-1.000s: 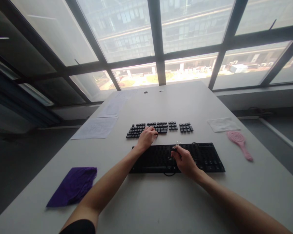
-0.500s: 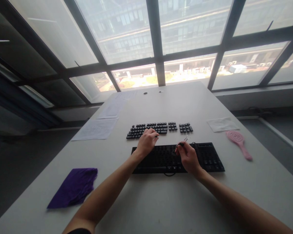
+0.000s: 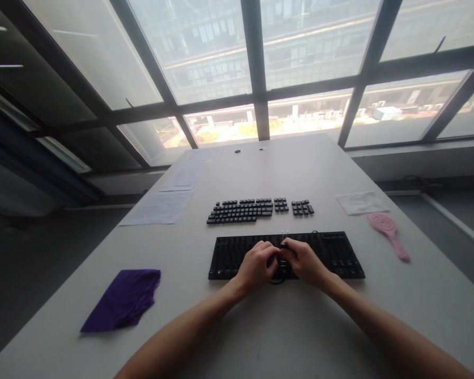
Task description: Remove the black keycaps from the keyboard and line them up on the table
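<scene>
A black keyboard lies on the white table in front of me, with most of its keycaps off and a few still at its lower right. Over its middle, my right hand is closed on a keycap puller, whose thin wire ends stick up past the fingers. My left hand is beside it, almost touching, with its fingers curled together low over the keyboard; what they grip is hidden. Behind the keyboard, the removed black keycaps lie in rows and blocks laid out like a keyboard.
To the left lies a folded purple cloth, with paper sheets farther back. At the right are a pink hairbrush and a white tissue. Large windows rise beyond the table's far edge.
My left hand has come from the laid-out keycaps down to the keyboard, next to my right hand. The puller's wires now point more upright in my right hand.
</scene>
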### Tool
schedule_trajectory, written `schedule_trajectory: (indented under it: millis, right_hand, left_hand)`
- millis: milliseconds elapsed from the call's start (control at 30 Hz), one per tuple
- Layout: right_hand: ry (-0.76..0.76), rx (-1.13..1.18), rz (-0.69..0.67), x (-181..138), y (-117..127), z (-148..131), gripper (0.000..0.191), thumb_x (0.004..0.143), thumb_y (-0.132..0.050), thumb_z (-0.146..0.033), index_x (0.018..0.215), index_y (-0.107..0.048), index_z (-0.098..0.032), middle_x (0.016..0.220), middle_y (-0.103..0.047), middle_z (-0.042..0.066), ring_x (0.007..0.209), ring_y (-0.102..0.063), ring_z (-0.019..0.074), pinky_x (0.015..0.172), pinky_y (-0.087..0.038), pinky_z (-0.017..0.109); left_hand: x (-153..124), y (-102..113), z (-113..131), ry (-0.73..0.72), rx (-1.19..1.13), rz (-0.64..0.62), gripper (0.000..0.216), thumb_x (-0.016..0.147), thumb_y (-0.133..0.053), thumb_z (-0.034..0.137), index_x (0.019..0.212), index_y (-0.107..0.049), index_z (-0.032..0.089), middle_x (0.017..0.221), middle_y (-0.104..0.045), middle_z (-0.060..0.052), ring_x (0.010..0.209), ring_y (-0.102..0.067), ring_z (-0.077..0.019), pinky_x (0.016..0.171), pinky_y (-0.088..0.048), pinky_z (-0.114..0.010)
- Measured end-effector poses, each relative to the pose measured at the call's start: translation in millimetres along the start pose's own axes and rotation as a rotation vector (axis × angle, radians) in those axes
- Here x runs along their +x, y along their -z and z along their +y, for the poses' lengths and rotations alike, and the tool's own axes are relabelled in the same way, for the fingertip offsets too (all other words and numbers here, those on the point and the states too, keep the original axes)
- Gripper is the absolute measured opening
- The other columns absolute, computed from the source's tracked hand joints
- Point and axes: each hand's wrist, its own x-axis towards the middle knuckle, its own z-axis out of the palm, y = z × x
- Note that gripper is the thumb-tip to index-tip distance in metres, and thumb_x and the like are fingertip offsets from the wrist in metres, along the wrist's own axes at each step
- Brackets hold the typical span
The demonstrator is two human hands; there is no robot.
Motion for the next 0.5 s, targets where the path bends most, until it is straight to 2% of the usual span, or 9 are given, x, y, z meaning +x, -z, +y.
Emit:
schedule_trajectory:
  millis: [133, 333, 400, 500]
  right_hand:
    - [0.11, -0.104, -0.058, -3.8, 0.1, 0.1, 0.021, 0.096, -0.049, -0.018, 0.075, -0.048, -0.02, 0.074, -0.056, 0.0, 0.066, -0.05, 0.0143, 0.062, -0.036, 0.026]
    - [0.382, -0.265, -0.102, -10.0, -3.1, 0.7, 0.016, 0.098, -0.044, -0.015, 0.086, -0.054, -0.02, 0.077, -0.057, 0.003, 0.069, -0.049, 0.0167, 0.064, -0.037, 0.029]
    - [0.358, -0.218, -0.082, -10.8, -4.6, 3.6, 0.018, 0.099, -0.043, -0.016, 0.086, -0.054, -0.02, 0.077, -0.057, 0.003, 0.069, -0.049, 0.0164, 0.065, -0.038, 0.028]
    - [0.235, -0.076, -0.04, -11.0, -5.8, 8.8, 0.021, 0.101, -0.043, -0.02, 0.083, -0.053, -0.02, 0.078, -0.058, 0.003, 0.07, -0.052, 0.0154, 0.065, -0.04, 0.027]
  left_hand:
    - [-0.1, 4.9, 2.8, -0.034, 0.032, -0.051, 0.01, 0.08, -0.058, 0.011, 0.083, -0.061, 0.019, 0.092, -0.063, -0.004, 0.09, -0.054, -0.0201, 0.078, -0.047, -0.031]
    - [-2.3, 5.6, 3.6, -0.08, 0.009, -0.087, 0.014, 0.075, -0.07, 0.019, 0.087, -0.064, 0.02, 0.097, -0.064, -0.003, 0.091, -0.054, -0.0201, 0.08, -0.048, -0.031]
    - [-2.1, 3.4, 1.2, -0.072, 0.0, -0.081, 0.01, 0.079, -0.072, 0.024, 0.086, -0.065, 0.02, 0.096, -0.065, -0.003, 0.09, -0.054, -0.0193, 0.078, -0.048, -0.03]
    - [-1.1, -0.1, -2.7, -0.063, -0.021, -0.063, 0.012, 0.085, -0.071, 0.031, 0.085, -0.067, 0.02, 0.095, -0.066, -0.003, 0.09, -0.055, -0.0182, 0.077, -0.048, -0.029]
